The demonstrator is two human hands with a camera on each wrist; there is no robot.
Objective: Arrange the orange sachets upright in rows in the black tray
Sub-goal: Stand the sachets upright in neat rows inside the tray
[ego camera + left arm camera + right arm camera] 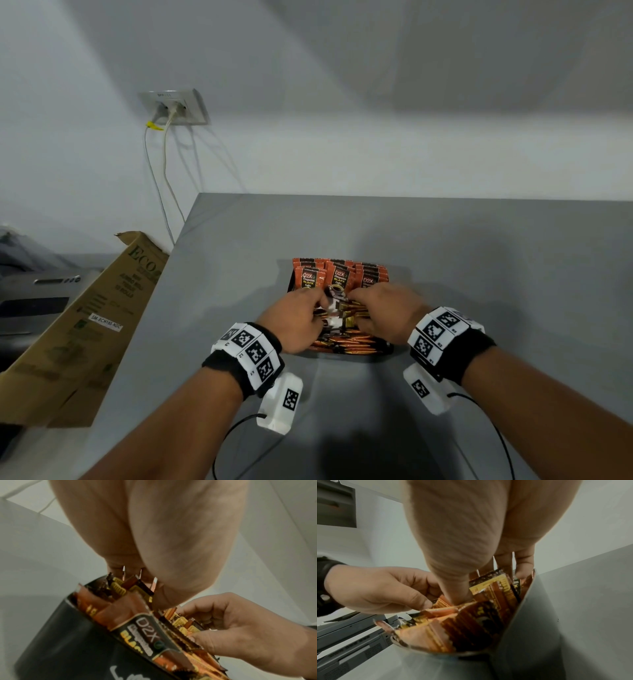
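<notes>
A black tray (pixel 385 346) sits mid-table on the grey table (pixel 496 267). Orange sachets (pixel 339 275) stand upright in rows at its far side, and more lie packed at the near side (pixel 346 341). Both hands reach into the tray's middle. My left hand (pixel 317 303) curls its fingers around a bundle of sachets; in the left wrist view the left hand (pixel 137 584) has thumb and fingers on either side of sachet tops above the tray wall (pixel 65 645). My right hand (pixel 356 296) grips sachets too. In the right wrist view the right hand (pixel 489 581) has its thumb in front and its fingers behind.
A tall cardboard box (pixel 89 322) leans at the table's left edge, with a grey machine (pixel 30 301) beyond it. A wall socket (pixel 174 108) with hanging cables is at the back left. Bare table surface lies to the right of and behind the tray.
</notes>
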